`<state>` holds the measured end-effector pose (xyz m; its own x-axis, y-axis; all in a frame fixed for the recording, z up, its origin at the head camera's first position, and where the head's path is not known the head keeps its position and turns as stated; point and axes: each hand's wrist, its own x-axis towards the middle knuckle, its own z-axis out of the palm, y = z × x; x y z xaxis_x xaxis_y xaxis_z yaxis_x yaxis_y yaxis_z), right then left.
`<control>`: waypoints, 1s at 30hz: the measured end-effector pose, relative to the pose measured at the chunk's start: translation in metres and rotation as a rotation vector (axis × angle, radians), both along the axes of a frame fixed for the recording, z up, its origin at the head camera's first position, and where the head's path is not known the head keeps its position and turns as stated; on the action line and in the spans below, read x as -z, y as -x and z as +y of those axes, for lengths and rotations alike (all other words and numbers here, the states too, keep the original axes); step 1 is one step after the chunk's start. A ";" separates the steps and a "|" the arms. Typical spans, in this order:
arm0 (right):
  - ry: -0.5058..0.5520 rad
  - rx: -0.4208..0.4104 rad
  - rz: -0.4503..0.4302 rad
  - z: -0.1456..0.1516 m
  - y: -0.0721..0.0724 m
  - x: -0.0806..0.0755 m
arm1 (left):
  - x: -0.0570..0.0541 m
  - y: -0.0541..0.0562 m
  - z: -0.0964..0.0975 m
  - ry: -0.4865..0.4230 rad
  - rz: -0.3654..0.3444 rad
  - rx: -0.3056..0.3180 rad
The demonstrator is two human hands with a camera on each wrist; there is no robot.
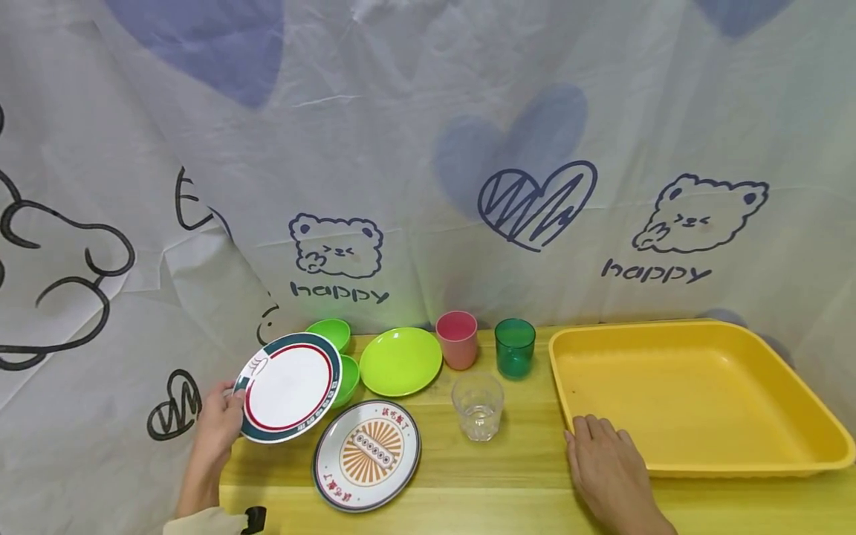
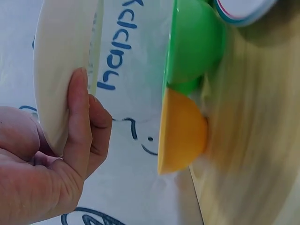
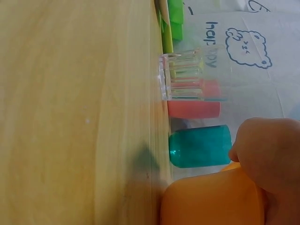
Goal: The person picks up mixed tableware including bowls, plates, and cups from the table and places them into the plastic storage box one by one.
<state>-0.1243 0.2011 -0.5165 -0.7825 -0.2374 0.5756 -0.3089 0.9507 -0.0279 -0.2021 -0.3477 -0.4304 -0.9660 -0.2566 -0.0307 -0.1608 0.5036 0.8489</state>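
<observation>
My left hand (image 1: pixel 222 416) grips the left edge of a white plate (image 1: pixel 290 386) with a dark green and red rim, held up and tilted. Seen from the left wrist, the fingers (image 2: pixel 79 117) lie along one face of that plate. Behind and below it are green bowls (image 2: pixel 197 40) and an orange bowl (image 2: pixel 183 133), the orange one hidden from the head view. A second plate (image 1: pixel 368 456) with an orange sunburst lies on the table nearby. My right hand (image 1: pixel 611 472) rests on the near left corner of a yellow tray (image 1: pixel 669 401).
A lime green plate (image 1: pixel 401 362) sits at the back, right of the bowls. Further right stand a pink cup (image 1: pixel 458 340), a teal cup (image 1: pixel 515 349) and a clear glass (image 1: pixel 478 407). Behind the wooden table (image 1: pixel 495 490) hangs a printed cloth (image 1: pixel 428 171).
</observation>
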 end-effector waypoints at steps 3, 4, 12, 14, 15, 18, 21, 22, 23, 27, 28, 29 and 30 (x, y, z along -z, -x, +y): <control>-0.002 0.000 0.002 0.000 0.000 0.000 | -0.001 0.004 0.008 -0.036 0.023 0.000; -0.001 -0.001 -0.002 0.000 -0.001 -0.001 | -0.001 0.005 0.011 -0.050 0.029 -0.003; 0.007 0.002 -0.031 -0.002 -0.002 -0.003 | -0.004 0.015 0.034 -0.119 0.049 0.001; 0.007 0.003 -0.029 -0.002 -0.001 -0.003 | -0.004 0.016 0.039 -0.129 0.047 0.002; 0.007 0.003 -0.027 -0.002 -0.001 -0.003 | -0.004 0.017 0.042 -0.139 0.049 0.001; 0.010 0.001 -0.019 -0.002 -0.001 -0.004 | -0.002 0.019 0.050 -0.159 0.063 0.007; 0.009 0.004 -0.018 -0.001 -0.001 -0.004 | 0.000 0.021 0.059 -0.178 0.079 0.013; 0.008 0.005 -0.019 -0.001 -0.001 -0.004 | 0.000 0.022 0.061 -0.181 0.081 0.013; 0.008 0.006 -0.020 -0.001 -0.001 -0.004 | 0.001 0.022 0.064 -0.185 0.082 0.013; 0.002 0.013 -0.034 0.000 0.000 -0.004 | 0.001 0.025 0.074 -0.197 0.077 0.016; 0.002 0.013 -0.037 0.000 0.000 -0.004 | 0.000 0.026 0.077 -0.205 0.075 0.021; 0.002 0.014 -0.041 -0.001 -0.001 -0.004 | 0.000 0.026 0.079 -0.208 0.074 0.025; 0.001 0.015 -0.050 -0.001 -0.001 -0.005 | 0.000 0.027 0.081 -0.212 0.074 0.026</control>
<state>-0.1233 0.2004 -0.5118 -0.8137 -0.2249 0.5361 -0.2930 0.9551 -0.0441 -0.2288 -0.2670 -0.4308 -0.9739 -0.2267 -0.0100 -0.0833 0.3162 0.9450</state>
